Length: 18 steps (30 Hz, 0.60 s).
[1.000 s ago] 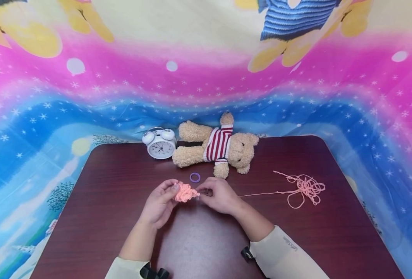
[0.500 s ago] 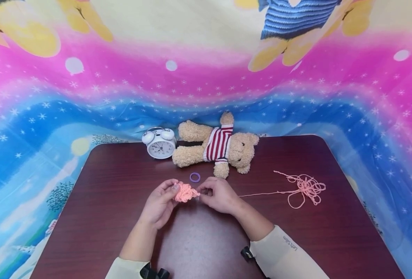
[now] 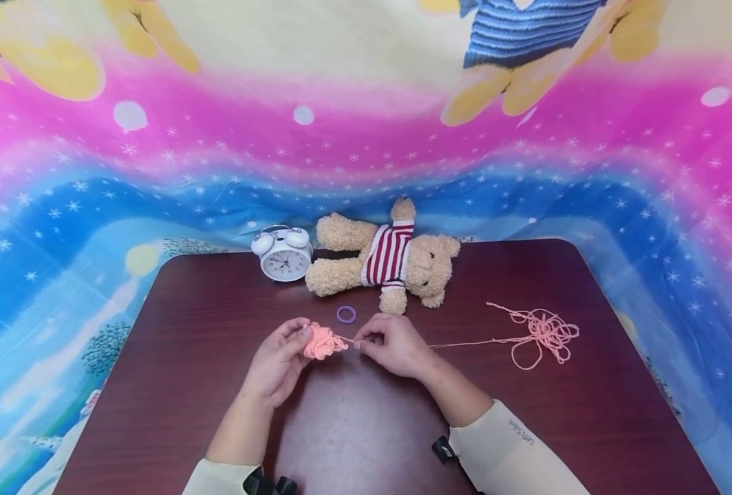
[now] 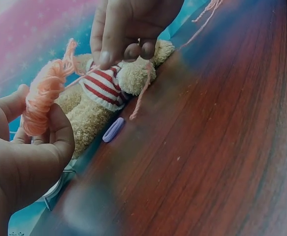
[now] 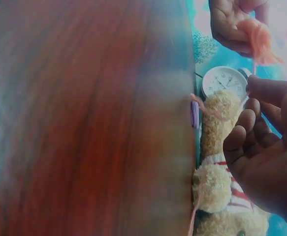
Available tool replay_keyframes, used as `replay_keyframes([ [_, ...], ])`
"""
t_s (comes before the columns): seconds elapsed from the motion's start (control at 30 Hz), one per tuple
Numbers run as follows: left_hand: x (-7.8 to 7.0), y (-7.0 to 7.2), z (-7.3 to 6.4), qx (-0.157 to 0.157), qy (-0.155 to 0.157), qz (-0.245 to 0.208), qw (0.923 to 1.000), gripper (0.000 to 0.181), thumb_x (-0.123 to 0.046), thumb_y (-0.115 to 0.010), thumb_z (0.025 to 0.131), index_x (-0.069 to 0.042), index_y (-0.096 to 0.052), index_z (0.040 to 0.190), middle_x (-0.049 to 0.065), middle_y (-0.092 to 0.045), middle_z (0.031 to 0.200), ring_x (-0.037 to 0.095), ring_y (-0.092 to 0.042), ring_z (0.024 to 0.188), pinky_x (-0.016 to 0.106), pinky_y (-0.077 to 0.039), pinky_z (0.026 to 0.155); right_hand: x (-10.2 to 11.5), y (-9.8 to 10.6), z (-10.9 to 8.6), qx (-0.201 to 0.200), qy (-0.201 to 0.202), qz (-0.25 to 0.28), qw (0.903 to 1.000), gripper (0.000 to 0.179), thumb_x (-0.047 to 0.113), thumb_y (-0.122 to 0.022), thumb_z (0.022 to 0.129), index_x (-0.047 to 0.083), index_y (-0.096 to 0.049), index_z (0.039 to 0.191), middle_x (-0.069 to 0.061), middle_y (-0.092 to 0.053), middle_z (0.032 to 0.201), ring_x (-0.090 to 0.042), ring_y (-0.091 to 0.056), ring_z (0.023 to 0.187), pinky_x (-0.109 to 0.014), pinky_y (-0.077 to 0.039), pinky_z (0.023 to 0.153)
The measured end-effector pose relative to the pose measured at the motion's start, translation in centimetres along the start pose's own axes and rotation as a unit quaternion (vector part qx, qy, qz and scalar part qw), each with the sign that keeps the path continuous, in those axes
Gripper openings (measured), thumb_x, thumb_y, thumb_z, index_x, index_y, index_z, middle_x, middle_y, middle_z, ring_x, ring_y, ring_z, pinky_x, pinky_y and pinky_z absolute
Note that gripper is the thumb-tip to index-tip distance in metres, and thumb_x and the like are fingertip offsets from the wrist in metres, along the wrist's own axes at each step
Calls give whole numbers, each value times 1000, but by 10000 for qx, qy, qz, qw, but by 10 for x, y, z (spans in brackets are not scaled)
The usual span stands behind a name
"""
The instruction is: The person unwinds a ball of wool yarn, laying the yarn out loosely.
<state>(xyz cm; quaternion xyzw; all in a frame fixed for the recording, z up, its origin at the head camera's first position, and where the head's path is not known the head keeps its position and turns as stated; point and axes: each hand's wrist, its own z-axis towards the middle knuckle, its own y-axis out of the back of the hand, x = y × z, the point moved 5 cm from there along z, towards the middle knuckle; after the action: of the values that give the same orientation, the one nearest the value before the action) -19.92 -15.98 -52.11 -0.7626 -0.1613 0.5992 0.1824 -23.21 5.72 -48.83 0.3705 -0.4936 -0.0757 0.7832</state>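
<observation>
A small bundle of peach yarn (image 3: 324, 342) is gripped by my left hand (image 3: 279, 361), thumb on one side and fingers on the other. Loops of the bundle (image 4: 45, 98) stick up past the thumb in the left wrist view. My right hand (image 3: 393, 345) pinches a strand between thumb and index finger, just right of the bundle. A short stretch of that strand (image 4: 75, 79) spans the gap between the hands. A loose length of yarn (image 4: 142, 93) hangs below the right hand. From behind that hand a thin strand (image 3: 461, 344) runs right to a tangled pile of yarn (image 3: 548, 337).
On the dark wooden table (image 3: 205, 371) a purple ring (image 3: 346, 315) lies just beyond the hands. A teddy bear (image 3: 387, 258) in a striped shirt lies on its side at the back, beside a white alarm clock (image 3: 285, 258). A printed cloth (image 3: 353, 151) hangs behind.
My hands have drawn slightly apart, left hand and bundle to the left, right hand to the right. A taut strand now shows between them.
</observation>
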Motion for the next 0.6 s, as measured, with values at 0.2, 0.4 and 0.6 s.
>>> replay_keyframes([
  [0.2, 0, 6, -1, -110, 41, 0, 9999, 15, -4, -60, 104, -10, -56, 117, -3, -69, 100, 9, -66, 84, 26, -55, 76, -4, 11, -6, -52, -63, -38, 10000, 8, 23, -79, 93, 15, -80, 93, 13, -65, 86, -3, -59, 77, -22, -52, 69],
  [0.4, -3, 11, -3, -173, 1, 36, 9998, 14, -5, -61, 104, -11, -56, 116, -3, -69, 97, 9, -66, 83, 27, -55, 77, -11, 22, -12, -94, -228, -37, 9997, 9, 25, -79, 93, 16, -80, 91, 12, -63, 86, -5, -58, 77, -24, -51, 68],
  [0.6, -8, 15, -3, -212, -102, 85, 9997, 12, -4, -61, 104, -14, -58, 111, -3, -68, 95, 10, -65, 82, 27, -53, 77, -16, 37, -21, -197, -291, -50, 9994, 5, 20, -79, 93, 22, -78, 88, 14, -65, 88, -4, -59, 78, -25, -52, 69],
])
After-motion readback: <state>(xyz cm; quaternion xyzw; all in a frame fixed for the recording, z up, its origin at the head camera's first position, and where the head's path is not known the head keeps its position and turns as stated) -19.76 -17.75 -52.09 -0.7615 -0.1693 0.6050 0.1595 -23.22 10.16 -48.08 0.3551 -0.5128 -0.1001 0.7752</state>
